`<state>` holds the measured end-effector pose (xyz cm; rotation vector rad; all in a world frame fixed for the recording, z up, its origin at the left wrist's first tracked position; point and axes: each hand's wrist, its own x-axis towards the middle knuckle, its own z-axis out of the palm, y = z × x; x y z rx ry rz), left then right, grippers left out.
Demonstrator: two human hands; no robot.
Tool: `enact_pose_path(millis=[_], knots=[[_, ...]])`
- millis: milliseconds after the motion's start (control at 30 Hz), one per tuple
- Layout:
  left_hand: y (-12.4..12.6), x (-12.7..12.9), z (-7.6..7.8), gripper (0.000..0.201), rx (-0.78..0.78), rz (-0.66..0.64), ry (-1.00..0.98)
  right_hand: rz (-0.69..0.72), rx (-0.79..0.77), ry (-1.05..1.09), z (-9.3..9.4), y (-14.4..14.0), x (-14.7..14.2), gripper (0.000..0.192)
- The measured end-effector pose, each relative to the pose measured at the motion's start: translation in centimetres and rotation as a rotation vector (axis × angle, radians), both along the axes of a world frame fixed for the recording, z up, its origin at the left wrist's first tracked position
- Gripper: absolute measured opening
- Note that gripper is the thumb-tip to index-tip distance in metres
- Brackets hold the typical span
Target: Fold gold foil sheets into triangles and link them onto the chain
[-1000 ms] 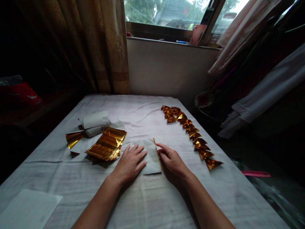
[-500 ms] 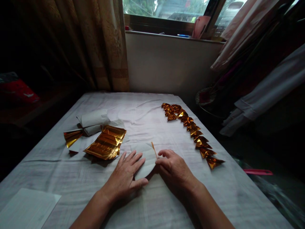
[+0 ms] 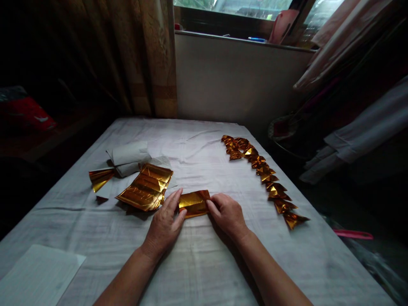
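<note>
A folded gold foil paper (image 3: pixel 194 203) lies on the white cloth of the table (image 3: pixel 204 263), gold side up. My left hand (image 3: pixel 165 225) presses its left edge with the fingers. My right hand (image 3: pixel 227 213) pinches its right edge. Left of my hands lies a fanned stack of gold foil sheets (image 3: pixel 145 191). To the right, a row of several folded gold pieces (image 3: pixel 264 174) runs diagonally toward the table's right edge.
White folded papers (image 3: pixel 129 156) and a pleated gold piece (image 3: pixel 100 177) sit at the left. A white sheet (image 3: pixel 35 276) lies at the near left corner. A curtain (image 3: pixel 153 55), a wall and a window sill stand behind the table.
The sheet lay white side up a second ago; it was folded over and now shows its gold side. Both hands shifted onto its two ends.
</note>
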<state>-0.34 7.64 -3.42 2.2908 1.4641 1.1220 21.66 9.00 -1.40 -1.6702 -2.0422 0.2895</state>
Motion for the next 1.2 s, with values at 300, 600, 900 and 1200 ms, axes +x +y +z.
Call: enact_pose_path(millis=[300,600,900,1200], knots=[[-1.9,2.2,1.4,0.044,0.048,-0.192,0.387,-0.056,0.121,-0.063,-1.0,-0.3,-0.8,0.020],[-2.0,2.3,1.1,0.065,-0.088,-0.258,0.500,-0.059,0.139,-0.029,-1.1,-0.3,-0.8,0.015],[-2.1,2.4,1.0,0.065,-0.137,-0.264,0.524,-0.070,0.121,-0.005,-1.3,-0.3,-0.7,0.021],[-2.1,2.5,0.9,0.065,-0.136,-0.247,0.539,-0.047,0.126,-0.029,-1.2,-0.7,-0.7,0.031]])
